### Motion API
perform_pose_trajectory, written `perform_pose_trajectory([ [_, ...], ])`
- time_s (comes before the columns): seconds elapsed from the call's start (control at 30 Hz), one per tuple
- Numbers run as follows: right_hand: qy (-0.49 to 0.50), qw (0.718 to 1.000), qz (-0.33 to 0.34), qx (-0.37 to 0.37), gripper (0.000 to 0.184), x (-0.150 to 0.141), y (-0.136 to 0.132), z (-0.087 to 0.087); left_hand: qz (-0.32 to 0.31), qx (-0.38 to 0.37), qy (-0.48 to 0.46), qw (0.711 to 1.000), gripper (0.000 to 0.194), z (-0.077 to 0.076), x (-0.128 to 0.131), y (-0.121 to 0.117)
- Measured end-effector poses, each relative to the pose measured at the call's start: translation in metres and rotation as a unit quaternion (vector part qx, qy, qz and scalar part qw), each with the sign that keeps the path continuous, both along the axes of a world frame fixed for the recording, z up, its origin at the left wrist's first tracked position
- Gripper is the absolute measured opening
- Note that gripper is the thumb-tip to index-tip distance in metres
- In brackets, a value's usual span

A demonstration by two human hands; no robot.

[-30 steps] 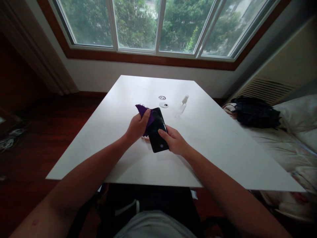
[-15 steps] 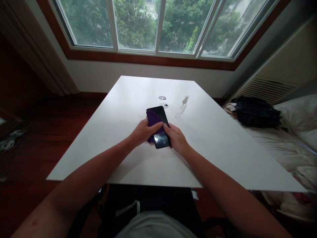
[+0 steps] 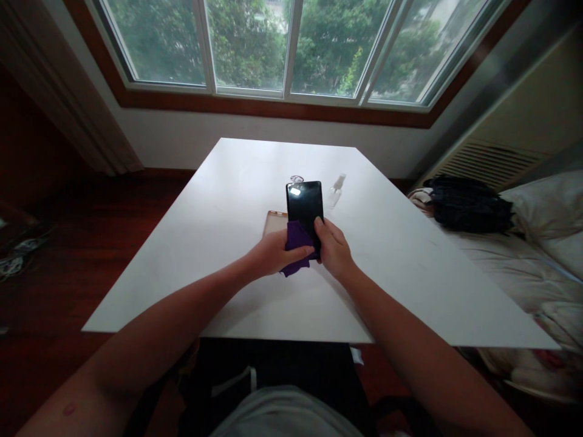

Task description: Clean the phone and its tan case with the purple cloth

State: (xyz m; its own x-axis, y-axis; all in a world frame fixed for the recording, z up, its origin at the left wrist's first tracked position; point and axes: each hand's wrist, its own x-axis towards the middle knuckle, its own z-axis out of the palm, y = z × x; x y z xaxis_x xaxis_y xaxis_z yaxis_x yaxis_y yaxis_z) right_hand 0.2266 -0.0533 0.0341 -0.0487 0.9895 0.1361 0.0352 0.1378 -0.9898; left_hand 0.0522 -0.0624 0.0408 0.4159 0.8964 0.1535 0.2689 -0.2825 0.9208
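A black phone (image 3: 305, 206) is held upright over the white table (image 3: 218, 200), its dark screen facing me. My right hand (image 3: 333, 250) grips its lower right edge. My left hand (image 3: 273, 254) holds a purple cloth (image 3: 296, 246) pressed against the phone's lower left part. A tan phone case (image 3: 275, 222) lies flat on the table just left of the phone, partly hidden by my left hand.
A small clear spray bottle (image 3: 337, 189) stands behind the phone on the right. A small round object (image 3: 297, 178) lies beyond the phone's top edge. A bed with a dark bag (image 3: 469, 205) and pale bedding is at the right; windows are ahead.
The phone has been raised from slanting to upright and turned straight. The cloth has slid from the phone's upper part down to its lower end. The tan case has come into view.
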Motion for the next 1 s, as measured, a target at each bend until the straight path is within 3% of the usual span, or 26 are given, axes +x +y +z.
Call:
perform_pose_trajectory([
  [0.17, -0.039, 0.998, 0.028, 0.04, 0.052, -0.001, -0.005, -0.007, 0.101, 0.058, -0.016, 0.993, 0.035, 0.004, -0.002, 0.002],
  [0.5, -0.126, 0.979, 0.153, 0.044, 0.046, -0.015, -0.017, -0.01, 0.28, 0.033, -0.132, 0.95, 0.048, 0.014, -0.028, 0.024],
  [0.63, -0.098, 0.981, 0.168, 0.029, 0.043, -0.019, -0.02, -0.009, 0.287, 0.027, -0.137, 0.948, 0.05, 0.013, -0.035, 0.03],
  [0.8, -0.036, 0.991, 0.128, -0.023, 0.046, -0.024, -0.019, -0.013, 0.279, 0.013, -0.12, 0.953, 0.052, 0.008, -0.031, 0.031],
  [1.0, 0.029, 0.998, 0.023, -0.051, 0.049, -0.018, -0.01, -0.003, 0.189, 0.02, -0.02, 0.982, 0.044, 0.005, -0.003, 0.011],
])
